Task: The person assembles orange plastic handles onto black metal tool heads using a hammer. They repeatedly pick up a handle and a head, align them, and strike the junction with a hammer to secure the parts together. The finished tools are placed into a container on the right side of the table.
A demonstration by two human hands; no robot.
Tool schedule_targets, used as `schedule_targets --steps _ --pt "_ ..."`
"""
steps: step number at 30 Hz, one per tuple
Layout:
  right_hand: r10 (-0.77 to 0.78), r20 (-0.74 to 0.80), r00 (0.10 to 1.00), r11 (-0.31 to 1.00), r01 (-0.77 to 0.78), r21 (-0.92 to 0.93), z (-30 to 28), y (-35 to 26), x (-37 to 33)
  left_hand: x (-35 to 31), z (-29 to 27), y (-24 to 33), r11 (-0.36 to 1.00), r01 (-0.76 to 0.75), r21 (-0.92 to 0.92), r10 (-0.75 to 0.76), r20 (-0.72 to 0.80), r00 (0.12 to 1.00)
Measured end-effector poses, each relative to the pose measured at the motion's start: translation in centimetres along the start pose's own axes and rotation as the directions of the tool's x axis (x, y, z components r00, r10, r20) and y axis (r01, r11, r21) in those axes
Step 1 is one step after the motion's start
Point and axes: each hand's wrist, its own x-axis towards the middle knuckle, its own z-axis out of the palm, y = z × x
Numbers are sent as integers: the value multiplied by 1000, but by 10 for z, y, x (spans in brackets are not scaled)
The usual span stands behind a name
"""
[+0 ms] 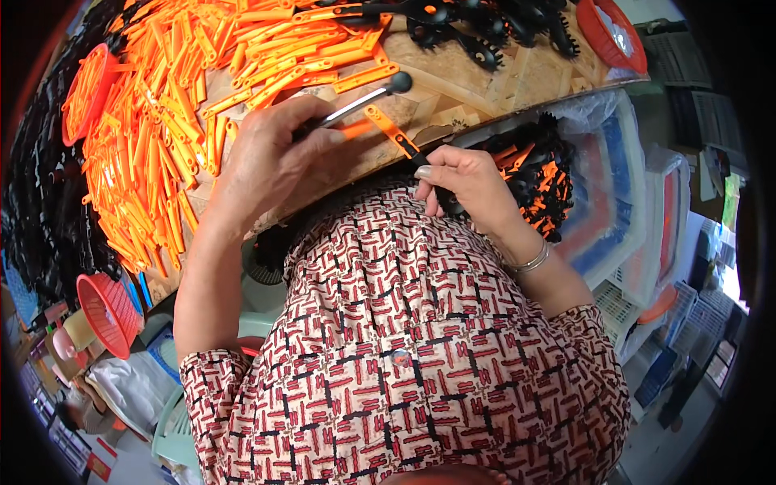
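The person's left hand (pixel 279 145) is curled over the near edge of the pile, fingers folded around a slim metal rod (pixel 356 107) that slants up to the right and ends in a round black knob (pixel 399 82). A short orange length (pixel 358 129) shows by the left thumb tip — whether the thumb grips it cannot be told.

The right hand (pixel 465 178) is nearly closed, thumb and forefinger pinching the black end of an orange-and-black plastic piece (pixel 393 132). That piece points up and to the left, its holed orange end just beside the short orange length, over the front edge of the wooden counter (pixel 517 81). A bracelet (pixel 529 259) circles the right wrist.

A broad heap of orange plastic strips (pixel 149 178) covers the left part of the counter, with a red basket (pixel 89 93) of similar strips at its outer side. Black toothed plastic parts (pixel 485 52) lie at the far edge, and another red basket (pixel 612 34) stands at the right corner. Beyond the right hand — below the counter's edge — sits a pile of mixed black and orange pieces (pixel 541 190).
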Motion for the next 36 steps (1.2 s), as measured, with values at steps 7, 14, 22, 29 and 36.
schedule_targets --steps 7,14,22,29,36 --pt "43 17 999 989 -40 -141 -4 -15 -2 41 21 19 925 -341 170 294 251 922" --pt "77 7 997 990 -76 -118 -10 -24 -9 56 28 31 859 -394 328 319 260 911" --pt "16 -22 1000 1000 -16 8 -10 -17 -10 62 37 40 813 -420 404 348 241 906" --pt "-55 -66 996 997 51 -64 -5 -9 -14 48 44 45 780 -475 406 465 131 876" --pt "58 -17 998 984 -60 -169 -9 -17 -7 42 53 51 718 -428 549 468 75 881"
